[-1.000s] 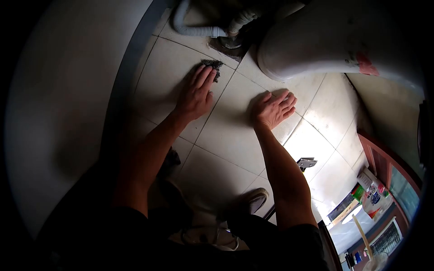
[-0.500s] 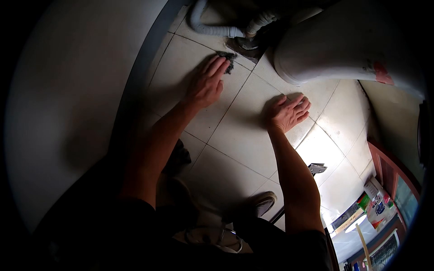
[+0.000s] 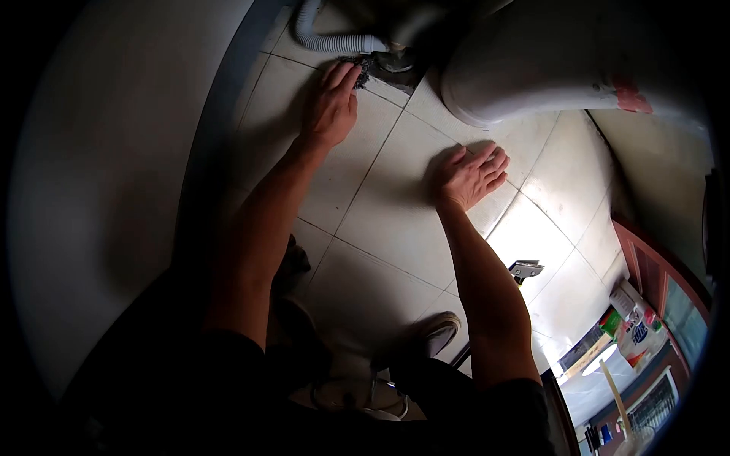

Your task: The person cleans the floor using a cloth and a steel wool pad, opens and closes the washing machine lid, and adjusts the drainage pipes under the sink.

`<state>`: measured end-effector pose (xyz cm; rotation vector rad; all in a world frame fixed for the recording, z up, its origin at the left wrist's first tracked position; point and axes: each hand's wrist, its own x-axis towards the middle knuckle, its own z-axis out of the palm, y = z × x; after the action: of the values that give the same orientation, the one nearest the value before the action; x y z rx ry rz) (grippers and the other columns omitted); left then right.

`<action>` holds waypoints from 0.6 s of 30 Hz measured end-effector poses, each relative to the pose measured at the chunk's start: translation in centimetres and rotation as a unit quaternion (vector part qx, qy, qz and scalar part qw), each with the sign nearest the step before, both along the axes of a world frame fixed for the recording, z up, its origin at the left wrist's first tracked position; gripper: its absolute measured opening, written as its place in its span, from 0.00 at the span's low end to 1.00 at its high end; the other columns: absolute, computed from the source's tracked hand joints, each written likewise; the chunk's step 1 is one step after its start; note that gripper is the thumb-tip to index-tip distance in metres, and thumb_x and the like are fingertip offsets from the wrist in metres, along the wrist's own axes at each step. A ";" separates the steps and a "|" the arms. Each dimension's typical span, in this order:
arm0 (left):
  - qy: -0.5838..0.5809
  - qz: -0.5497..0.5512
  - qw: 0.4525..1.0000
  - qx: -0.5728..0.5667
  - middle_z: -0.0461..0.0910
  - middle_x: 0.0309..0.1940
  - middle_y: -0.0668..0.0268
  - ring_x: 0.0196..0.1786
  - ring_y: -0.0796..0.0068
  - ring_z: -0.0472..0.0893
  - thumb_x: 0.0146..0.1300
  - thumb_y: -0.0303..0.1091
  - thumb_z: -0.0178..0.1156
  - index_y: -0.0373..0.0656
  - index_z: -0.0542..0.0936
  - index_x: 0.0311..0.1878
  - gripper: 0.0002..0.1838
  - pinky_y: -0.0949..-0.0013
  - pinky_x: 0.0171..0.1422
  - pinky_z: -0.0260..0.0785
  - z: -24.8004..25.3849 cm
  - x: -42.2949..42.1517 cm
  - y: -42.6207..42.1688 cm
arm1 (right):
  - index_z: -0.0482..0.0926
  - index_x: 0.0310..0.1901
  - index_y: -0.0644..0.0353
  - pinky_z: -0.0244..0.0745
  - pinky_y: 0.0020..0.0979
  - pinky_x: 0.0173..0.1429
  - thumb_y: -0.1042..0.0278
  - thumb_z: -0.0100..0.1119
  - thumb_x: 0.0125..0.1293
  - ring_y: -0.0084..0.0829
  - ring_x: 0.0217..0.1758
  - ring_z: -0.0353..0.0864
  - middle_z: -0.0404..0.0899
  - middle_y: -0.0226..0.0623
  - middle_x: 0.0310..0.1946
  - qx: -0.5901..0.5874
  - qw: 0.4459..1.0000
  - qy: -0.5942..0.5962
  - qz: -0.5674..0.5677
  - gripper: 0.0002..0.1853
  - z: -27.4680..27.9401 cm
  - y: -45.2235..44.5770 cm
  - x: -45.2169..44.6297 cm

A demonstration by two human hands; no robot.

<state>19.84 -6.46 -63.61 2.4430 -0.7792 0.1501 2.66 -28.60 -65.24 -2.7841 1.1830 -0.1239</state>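
Note:
My left hand [image 3: 331,106] presses its fingertips, held together, on a dark frizzy scouring pad [image 3: 362,76]. Part of the pad is hidden under the fingers. It rests on the pale tiled floor [image 3: 380,228], close to the end of a grey ribbed hose [image 3: 334,43] and a dark drain opening [image 3: 395,74]. To the right, my right hand [image 3: 473,176] lies on the tiles with its fingers spread and nothing in them, in front of the white rounded base [image 3: 525,83] of a fixture.
A pale panel [image 3: 129,175] with a dark edge runs along the left. Below my right hand, a squeegee-like metal head [image 3: 525,269] stands by my forearm. My shoe [image 3: 439,334] is on the floor. A red-brown frame [image 3: 646,266] and a printed plastic pack [image 3: 637,340] are at lower right.
My left hand has slid the scouring pad a little forward over the tiles, nearer the hose end and drain. My right hand stays at about the same spot. The whole view has shifted slightly.

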 end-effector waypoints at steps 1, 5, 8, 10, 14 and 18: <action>-0.012 0.024 1.000 0.016 0.74 0.66 0.54 0.71 0.52 0.72 0.64 0.24 0.62 0.32 0.77 0.65 0.25 0.56 0.74 0.69 -0.1 -0.8 -0.6 | 0.53 0.80 0.64 0.32 0.56 0.87 0.48 0.49 0.75 0.52 0.88 0.40 0.49 0.52 0.81 -0.002 1.000 -0.001 0.000 0.40 0.0 0.0 0.0; -0.030 -0.018 0.999 -0.003 0.73 0.67 0.54 0.73 0.49 0.70 0.63 0.26 0.64 0.32 0.78 0.65 0.25 0.51 0.77 0.65 0.1 -6.8 -5.0 | 0.55 0.78 0.63 0.34 0.55 0.87 0.49 0.49 0.75 0.51 0.87 0.41 0.50 0.51 0.81 -0.008 1.000 -0.021 -0.005 0.38 0.2 0.2 0.2; 0.046 -0.092 0.995 -0.020 0.74 0.69 0.52 0.74 0.48 0.70 0.66 0.21 0.59 0.33 0.77 0.67 0.25 0.53 0.78 0.65 0.7 -5.8 -3.7 | 0.56 0.77 0.62 0.35 0.55 0.86 0.50 0.50 0.74 0.51 0.86 0.42 0.51 0.49 0.79 -0.018 1.000 -0.023 -0.002 0.37 -0.2 0.2 0.1; 0.025 -0.029 0.999 -0.009 0.74 0.69 0.53 0.74 0.50 0.70 0.67 0.20 0.57 0.33 0.76 0.68 0.24 0.56 0.78 0.66 0.4 -2.7 -0.6 | 0.56 0.77 0.63 0.35 0.55 0.86 0.50 0.50 0.74 0.51 0.86 0.43 0.51 0.50 0.79 -0.011 1.000 -0.014 -0.003 0.38 0.1 0.1 0.0; -0.011 0.049 0.999 0.021 0.73 0.68 0.54 0.73 0.49 0.70 0.64 0.25 0.62 0.33 0.78 0.65 0.25 0.53 0.77 0.65 -0.5 -1.8 -0.3 | 0.54 0.78 0.64 0.35 0.54 0.86 0.49 0.49 0.75 0.51 0.87 0.42 0.51 0.50 0.80 -0.028 0.999 -0.019 0.007 0.38 0.0 0.1 -0.1; 0.025 -0.090 0.996 -0.002 0.72 0.70 0.55 0.75 0.48 0.68 0.64 0.28 0.64 0.35 0.78 0.67 0.26 0.49 0.79 0.62 1.1 -7.2 -3.4 | 0.54 0.78 0.64 0.35 0.54 0.86 0.47 0.49 0.75 0.49 0.87 0.41 0.51 0.50 0.80 -0.030 0.999 -0.008 -0.005 0.39 -0.1 0.2 -0.1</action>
<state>12.69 -9.89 -62.46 2.3486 -0.9698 0.0230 2.60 -28.44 -65.36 -2.8230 1.2104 -0.1867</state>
